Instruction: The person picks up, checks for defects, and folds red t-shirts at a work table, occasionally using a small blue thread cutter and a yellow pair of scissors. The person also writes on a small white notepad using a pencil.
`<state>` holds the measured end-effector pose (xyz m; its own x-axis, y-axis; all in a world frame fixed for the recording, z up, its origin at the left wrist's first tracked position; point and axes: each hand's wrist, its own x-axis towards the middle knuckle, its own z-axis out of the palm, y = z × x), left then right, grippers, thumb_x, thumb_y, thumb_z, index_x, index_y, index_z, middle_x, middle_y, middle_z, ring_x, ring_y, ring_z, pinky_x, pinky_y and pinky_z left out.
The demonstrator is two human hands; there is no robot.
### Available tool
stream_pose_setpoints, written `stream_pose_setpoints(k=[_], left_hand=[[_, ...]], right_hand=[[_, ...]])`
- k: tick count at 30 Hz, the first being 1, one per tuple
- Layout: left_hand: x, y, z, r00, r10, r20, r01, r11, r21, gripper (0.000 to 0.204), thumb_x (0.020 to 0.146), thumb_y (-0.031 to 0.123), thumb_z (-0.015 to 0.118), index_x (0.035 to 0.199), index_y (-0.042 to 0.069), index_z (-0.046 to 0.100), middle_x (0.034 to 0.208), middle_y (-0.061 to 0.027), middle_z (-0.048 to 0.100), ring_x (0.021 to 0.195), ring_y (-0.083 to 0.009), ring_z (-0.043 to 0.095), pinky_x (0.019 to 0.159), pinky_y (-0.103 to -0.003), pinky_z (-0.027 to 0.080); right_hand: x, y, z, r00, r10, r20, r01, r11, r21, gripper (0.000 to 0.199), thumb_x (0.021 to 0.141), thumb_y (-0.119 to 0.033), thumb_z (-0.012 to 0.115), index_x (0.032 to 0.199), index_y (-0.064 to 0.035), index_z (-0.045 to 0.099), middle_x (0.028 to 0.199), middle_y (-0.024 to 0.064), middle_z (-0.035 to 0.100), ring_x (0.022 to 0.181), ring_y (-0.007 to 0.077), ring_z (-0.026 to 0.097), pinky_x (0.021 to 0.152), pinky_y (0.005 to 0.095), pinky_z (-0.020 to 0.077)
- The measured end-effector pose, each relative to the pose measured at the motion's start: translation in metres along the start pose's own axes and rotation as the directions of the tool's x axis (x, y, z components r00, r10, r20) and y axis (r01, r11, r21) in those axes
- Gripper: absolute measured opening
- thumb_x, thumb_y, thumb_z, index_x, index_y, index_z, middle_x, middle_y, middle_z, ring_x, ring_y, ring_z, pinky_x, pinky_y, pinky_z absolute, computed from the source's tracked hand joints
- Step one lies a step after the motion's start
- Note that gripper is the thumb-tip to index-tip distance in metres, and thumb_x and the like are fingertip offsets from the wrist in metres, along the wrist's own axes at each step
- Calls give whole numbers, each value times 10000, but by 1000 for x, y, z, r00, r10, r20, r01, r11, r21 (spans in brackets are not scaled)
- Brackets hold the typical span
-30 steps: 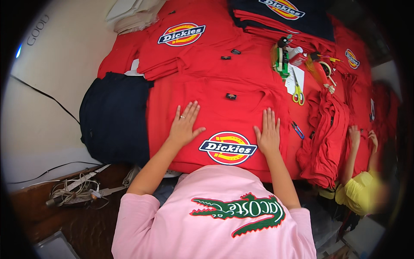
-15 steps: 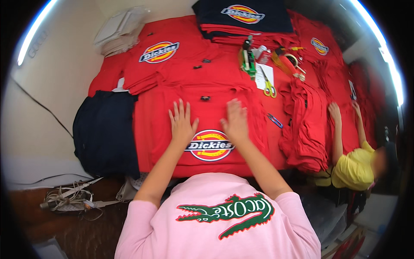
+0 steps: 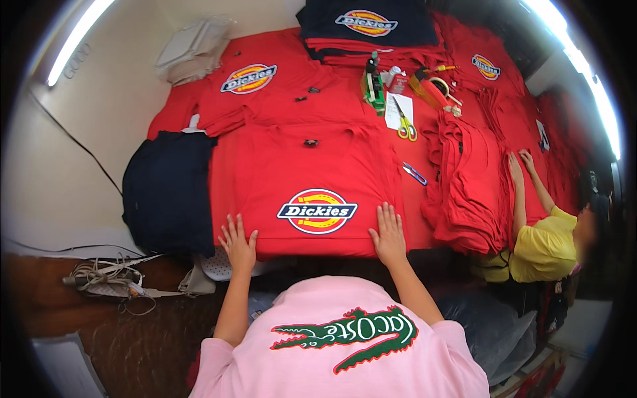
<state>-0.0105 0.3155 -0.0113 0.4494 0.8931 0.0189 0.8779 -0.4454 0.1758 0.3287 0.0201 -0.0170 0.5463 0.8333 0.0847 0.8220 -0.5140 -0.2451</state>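
In front of me a red T-shirt (image 3: pixel 312 166) lies spread flat, with a printed oval emblem (image 3: pixel 317 211) near its front edge. My left hand (image 3: pixel 239 244) lies open at its front left corner, fingers spread on the cloth. At the front right corner my right hand (image 3: pixel 390 235) rests open, palm down, fingers a little apart. Neither hand holds anything. Thread snips (image 3: pixel 415 173) with blue handles lie to the right of the shirt. Yellow-green scissors (image 3: pixel 404 123) sit on a white paper further back.
Folded dark navy cloth (image 3: pixel 169 192) is at the left, folded red garments (image 3: pixel 464 189) at the right. A green tape dispenser (image 3: pixel 373 89) stands behind. A co-worker in a yellow top (image 3: pixel 547 245) handles red cloth. Tangled cables (image 3: pixel 106 275) lie lower left. Plastic-wrapped packs (image 3: pixel 192 46) are at the back left.
Both my hands have drawn back toward me from the middle of the shirt and moved apart to its front corners. The co-worker's hands have shifted slightly.
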Motion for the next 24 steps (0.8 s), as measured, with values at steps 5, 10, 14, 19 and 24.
stream_pose_setpoints(k=[5,10,14,19,24], left_hand=[[-11,-40,4,955,-297,-1,261,841,-473,626,996,386,711,1480,26,543,1385,-178,629,1293,-311,591,1123,-461,419],[-4,-57,26,917,-346,199,294,249,-923,435,966,265,785,1281,-16,681,1002,-85,695,934,-176,655,874,-327,520],[14,-38,12,913,-388,125,333,531,-780,230,961,178,779,1064,-4,682,915,-19,658,852,-132,616,821,-292,497],[21,-42,-63,926,-156,343,373,494,-785,154,965,166,763,960,55,657,920,0,680,844,-105,617,798,-257,470],[9,-6,-247,950,217,225,240,-45,-970,150,951,142,761,993,91,626,895,28,648,803,-72,575,765,-227,441]], right_hand=[[-42,32,-9,869,413,-273,-248,841,481,555,955,-192,752,1442,-21,548,1345,208,567,1221,334,565,1051,437,446],[-41,32,-25,845,525,103,-365,425,828,275,924,-141,812,1123,16,704,763,-18,536,715,86,496,645,266,425],[-20,46,-13,907,394,150,-348,498,794,242,927,-136,811,1089,7,702,753,-28,557,698,56,504,620,240,406],[-10,55,-72,873,216,437,-467,109,878,233,979,-188,749,1151,-62,655,1038,73,757,873,199,751,720,294,529],[-10,86,-185,988,151,9,41,-323,945,379,974,-9,681,1346,-32,613,1275,88,702,997,174,715,898,354,584]])
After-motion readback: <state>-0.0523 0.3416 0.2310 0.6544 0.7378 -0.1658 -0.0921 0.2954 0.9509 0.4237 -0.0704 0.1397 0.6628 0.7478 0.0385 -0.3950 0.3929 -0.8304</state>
